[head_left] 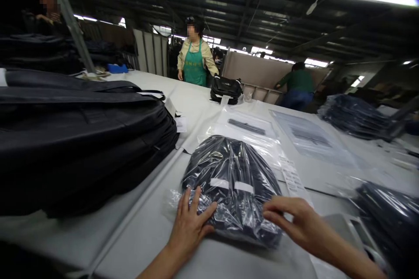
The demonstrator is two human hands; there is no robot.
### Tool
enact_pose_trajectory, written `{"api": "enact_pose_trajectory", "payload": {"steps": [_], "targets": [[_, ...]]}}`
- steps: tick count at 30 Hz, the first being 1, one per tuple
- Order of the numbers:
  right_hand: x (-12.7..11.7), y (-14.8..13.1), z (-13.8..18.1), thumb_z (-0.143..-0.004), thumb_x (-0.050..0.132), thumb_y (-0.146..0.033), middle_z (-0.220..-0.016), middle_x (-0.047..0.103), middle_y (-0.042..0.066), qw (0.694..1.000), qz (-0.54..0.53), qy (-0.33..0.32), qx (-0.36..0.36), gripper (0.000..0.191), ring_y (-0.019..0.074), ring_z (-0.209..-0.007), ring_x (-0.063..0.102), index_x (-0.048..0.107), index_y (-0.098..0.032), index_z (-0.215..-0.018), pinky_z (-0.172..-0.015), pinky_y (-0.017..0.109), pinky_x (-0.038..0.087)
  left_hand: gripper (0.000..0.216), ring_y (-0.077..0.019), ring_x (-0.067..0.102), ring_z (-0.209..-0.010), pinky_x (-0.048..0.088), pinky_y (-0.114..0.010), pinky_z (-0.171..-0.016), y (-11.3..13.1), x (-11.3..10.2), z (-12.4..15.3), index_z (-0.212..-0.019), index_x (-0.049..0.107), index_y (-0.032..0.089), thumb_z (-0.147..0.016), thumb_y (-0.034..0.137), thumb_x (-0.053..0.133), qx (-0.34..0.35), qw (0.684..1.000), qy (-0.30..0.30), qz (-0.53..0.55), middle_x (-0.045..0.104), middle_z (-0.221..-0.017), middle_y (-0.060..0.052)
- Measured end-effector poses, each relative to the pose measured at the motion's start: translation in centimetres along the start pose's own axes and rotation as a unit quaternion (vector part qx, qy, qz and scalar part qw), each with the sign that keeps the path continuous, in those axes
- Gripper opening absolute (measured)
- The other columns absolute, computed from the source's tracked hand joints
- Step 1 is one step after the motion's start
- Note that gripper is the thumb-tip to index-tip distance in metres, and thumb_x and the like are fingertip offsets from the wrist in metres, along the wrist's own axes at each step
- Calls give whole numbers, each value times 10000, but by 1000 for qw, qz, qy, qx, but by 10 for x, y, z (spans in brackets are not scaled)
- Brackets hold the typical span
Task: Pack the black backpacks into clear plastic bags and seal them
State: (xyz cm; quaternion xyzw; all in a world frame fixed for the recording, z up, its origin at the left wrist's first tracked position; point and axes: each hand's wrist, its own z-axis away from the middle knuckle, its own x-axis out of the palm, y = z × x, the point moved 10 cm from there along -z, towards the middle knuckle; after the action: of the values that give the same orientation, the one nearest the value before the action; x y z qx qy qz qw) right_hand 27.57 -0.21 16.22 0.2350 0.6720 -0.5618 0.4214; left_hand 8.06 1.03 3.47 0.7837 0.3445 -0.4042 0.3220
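A dark backpack sealed in a clear plastic bag (231, 178) lies on the white table (196, 100) in front of me, with two strips of tape across its middle. My left hand (191, 224) rests flat on the bag's near left corner, fingers spread. My right hand (294, 222) touches the bag's near right edge, its fingers stretched out and slightly curled over the plastic. Neither hand grips anything.
A tall stack of dark backpacks (75, 135) fills the left side. Empty plastic bags (252, 128) lie beyond the packed one. More bagged items (393, 213) sit at right, another pile (353, 115) further back. A person in a green apron (195, 63) stands at the table's far end.
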Motion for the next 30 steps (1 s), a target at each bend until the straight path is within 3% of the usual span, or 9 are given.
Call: {"api": "enact_pose_trajectory", "payload": {"steps": [2, 5, 9, 14, 18, 22, 26, 28, 30], "targets": [[30, -53, -46, -854, 499, -351, -686, 643, 13, 987, -19, -124, -101, 239, 163, -641, 572, 708, -271, -769, -630, 266, 433, 659, -415, 216, -1309, 356, -581, -963, -1, 1, 1, -1284, 411, 480, -711, 379, 720, -3, 1000, 2, 7, 188, -1495, -52], [66, -87, -90, -810, 555, -230, -662, 631, -12, 957, 10, -213, -195, 182, 136, -618, 543, 717, -272, -736, -607, 246, 387, 705, -427, 205, -1310, 356, -604, -952, -2, 4, 0, -1305, 375, 483, -698, 407, 725, -7, 1000, -1, 21, 164, -1498, -63], [113, -80, -121, -744, 618, -146, -628, 637, -36, 923, 149, -260, -242, 173, 120, -581, 531, 710, -281, -687, -557, 238, 332, 714, -435, 193, -1310, 367, -627, -932, -3, 4, -1, -1291, 406, 469, -661, 443, 742, -10, 999, 5, 39, 146, -1500, -60], [157, -59, -139, -694, 682, -187, -534, 628, -9, 905, 248, -261, -225, 94, 133, -512, 537, 700, -240, -619, -514, 240, 314, 647, -428, 190, -1315, 381, -617, -937, -5, 3, 0, -1238, 489, 444, -643, 486, 740, -22, 998, 8, 58, 186, -1490, -49], [159, -42, -158, -596, 767, -310, -449, 566, 2, 933, 244, -186, -189, 210, 148, -478, 540, 627, -214, -474, -496, 246, 315, 676, -421, 203, -1314, 388, -605, -934, -6, 6, 1, -1254, 460, 457, -641, 478, 745, -24, 999, -2, 47, 227, -1474, -64], [139, -12, -176, -491, 786, -566, -467, 558, 5, 942, 274, -152, -118, 399, 176, -492, 547, 600, -213, -506, -501, 251, 318, 758, -417, 219, -1308, 400, -579, -932, -4, 7, 1, -1271, 435, 458, -606, 404, 793, -5, 1000, -9, 11, 262, -1458, -78], [107, -13, -160, -783, 580, -542, -636, 607, 18, 968, 226, -70, -88, 338, 168, -597, 557, 619, -209, -740, -551, 250, 332, 733, -413, 264, -1286, 413, -573, -913, -3, 8, 1, -1262, 440, 469, -608, 468, 771, 0, 1000, 10, 11, 302, -1436, -88], [109, -25, -137, -866, 494, -468, -728, 603, 21, 979, 167, -46, -105, 284, 155, -669, 546, 595, -209, -808, -602, 250, 354, 731, -424, 272, -1277, 410, -583, -904, -3, 11, 2, -1258, 442, 478, -597, 535, 748, -1, 999, 30, 20, 289, -1444, -89], [127, -32, -116, -861, 510, -425, -768, 573, 20, 985, 120, -45, -116, 244, 153, -717, 521, 570, -203, -781, -640, 254, 364, 722, -444, 263, -1276, 394, -602, -908, -7, 16, 4, -1251, 458, 467, -590, 579, 727, -3, 998, 47, 31, 254, -1464, -88]]}}
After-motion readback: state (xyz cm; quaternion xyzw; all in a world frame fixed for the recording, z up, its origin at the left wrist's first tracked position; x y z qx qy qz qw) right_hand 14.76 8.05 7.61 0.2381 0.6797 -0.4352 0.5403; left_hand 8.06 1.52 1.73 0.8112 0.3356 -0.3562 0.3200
